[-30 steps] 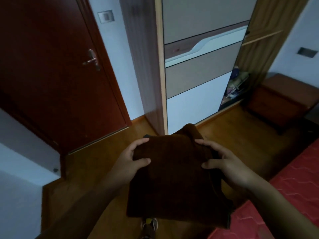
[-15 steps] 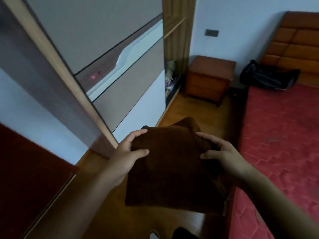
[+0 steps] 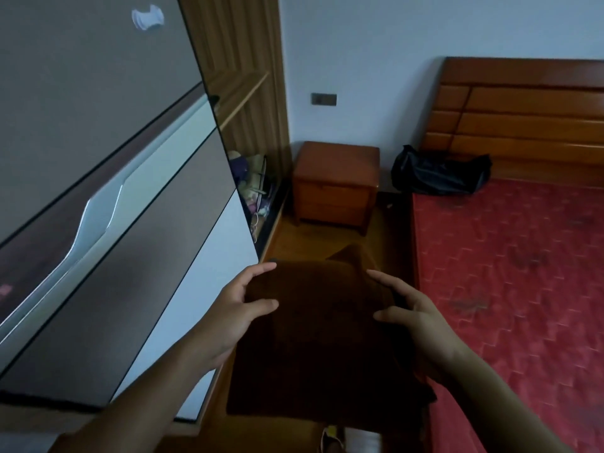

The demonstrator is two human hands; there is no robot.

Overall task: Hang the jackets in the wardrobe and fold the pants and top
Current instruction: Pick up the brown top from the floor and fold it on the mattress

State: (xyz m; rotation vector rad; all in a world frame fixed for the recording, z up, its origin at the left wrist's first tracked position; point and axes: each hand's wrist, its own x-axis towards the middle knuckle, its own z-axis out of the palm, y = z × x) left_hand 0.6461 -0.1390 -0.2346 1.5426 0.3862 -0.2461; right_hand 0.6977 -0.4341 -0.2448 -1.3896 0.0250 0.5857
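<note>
In the head view, a dark brown folded garment (image 3: 320,338) of soft, matte, nappy cloth is held as a thick, roughly rectangular pad above the orange-brown wooden floor (image 3: 287,237), between wardrobe and bed. The left hand (image 3: 228,315) grips its upper left edge, thumb flat on top and the other fingers wrapped round the fold. The right hand (image 3: 421,322) clamps the upper right edge the same way. A small peak of cloth rises at the far edge. At left slants the wardrobe's glossy sliding door (image 3: 114,207), panelled in grey, brown and white. A boxy reddish wooden bedside cabinet (image 3: 336,184) stands by the wall. The red quilted mattress (image 3: 523,289), stitched in zigzags, carries a crumpled shiny black bundle (image 3: 438,174) before the padded brown headboard (image 3: 523,109).
</note>
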